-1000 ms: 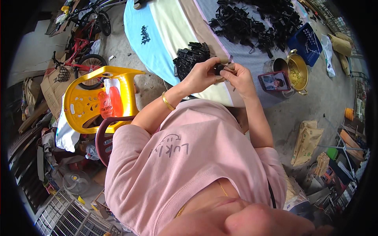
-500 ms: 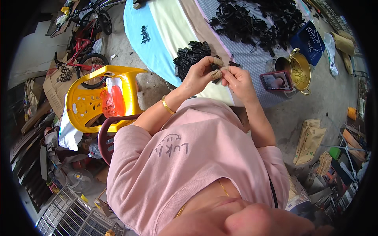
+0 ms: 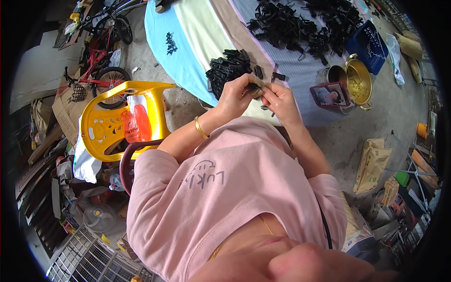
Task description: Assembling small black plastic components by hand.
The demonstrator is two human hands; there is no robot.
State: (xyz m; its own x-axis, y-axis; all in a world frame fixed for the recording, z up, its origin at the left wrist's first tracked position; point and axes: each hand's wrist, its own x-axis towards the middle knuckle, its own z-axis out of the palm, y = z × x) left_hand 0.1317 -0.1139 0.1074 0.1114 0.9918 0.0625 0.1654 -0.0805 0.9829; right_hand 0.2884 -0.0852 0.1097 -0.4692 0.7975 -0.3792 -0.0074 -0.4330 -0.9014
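My left hand [image 3: 235, 99] and my right hand [image 3: 283, 104] meet over the near edge of the cloth-covered table [image 3: 197, 35], fingertips pinched together. Tan wraps cover some left fingertips. Whatever the fingers pinch is small and mostly hidden by them. A dark bit [image 3: 266, 108] shows just below the right fingers; I cannot tell if it is held. Beyond my left hand lies a heap of small black plastic parts [image 3: 225, 70]. Two loose black parts, one upright-looking [image 3: 258, 72] and one lying sideways [image 3: 278, 76], rest just past my fingers.
A larger pile of black parts [image 3: 296, 30] covers the far table. A small cluster [image 3: 171, 43] lies left. At right are a phone [image 3: 330, 95], a metal cup [image 3: 330, 75], a gold-coloured pot [image 3: 361, 83] and a blue basket [image 3: 367, 47]. A yellow chair [image 3: 94, 143] stands left.
Both hands have shifted slightly toward me, still pinched together. A loose black part now shows beyond the left fingers, and a dark bit shows under the right hand.
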